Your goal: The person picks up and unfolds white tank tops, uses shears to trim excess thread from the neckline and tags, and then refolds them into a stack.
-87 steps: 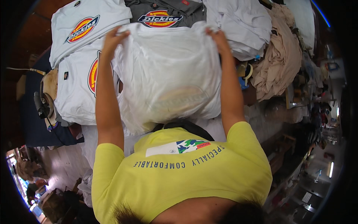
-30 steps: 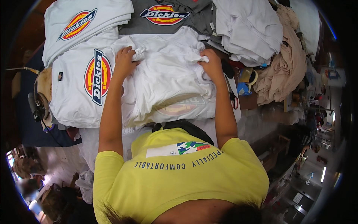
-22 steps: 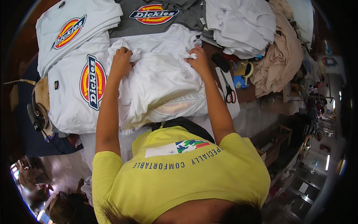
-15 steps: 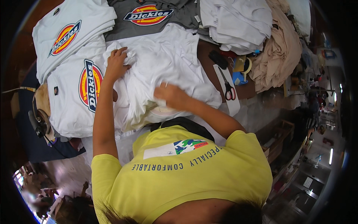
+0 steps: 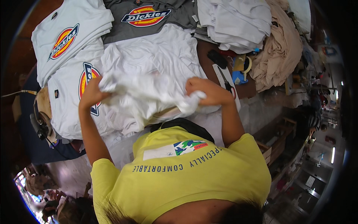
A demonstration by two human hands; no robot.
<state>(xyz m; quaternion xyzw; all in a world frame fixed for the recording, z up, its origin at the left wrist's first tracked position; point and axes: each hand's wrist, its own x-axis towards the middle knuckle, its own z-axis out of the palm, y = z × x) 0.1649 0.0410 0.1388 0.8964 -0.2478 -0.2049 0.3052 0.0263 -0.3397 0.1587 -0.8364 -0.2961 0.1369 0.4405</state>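
Observation:
A crumpled white T-shirt (image 5: 153, 56) lies across the table in front of me. Its near part is lifted in a loose fold, blurred by motion, with a hand at each end. On the left, my left hand (image 5: 92, 93) is closed on the cloth, over a printed white T-shirt (image 5: 61, 100). My right hand (image 5: 209, 91) grips the other end, a bunch of fabric poking out below its fingers. Under the fold, a pale curved edge shows near my waist; what it belongs to is mostly hidden.
Folded white shirts (image 5: 89, 18) with a red and yellow print are stacked at far left, beside a grey shirt (image 5: 143, 31). White garments (image 5: 235, 22) and beige cloth (image 5: 278, 56) are heaped at far right. Scissors (image 5: 226, 84) and a tape roll (image 5: 247, 65) lie close by. An iron (image 5: 39, 123) stands left.
My left hand has come nearer and to the left, and my right hand has moved right. The shirt's near part is now raised and stretched between them.

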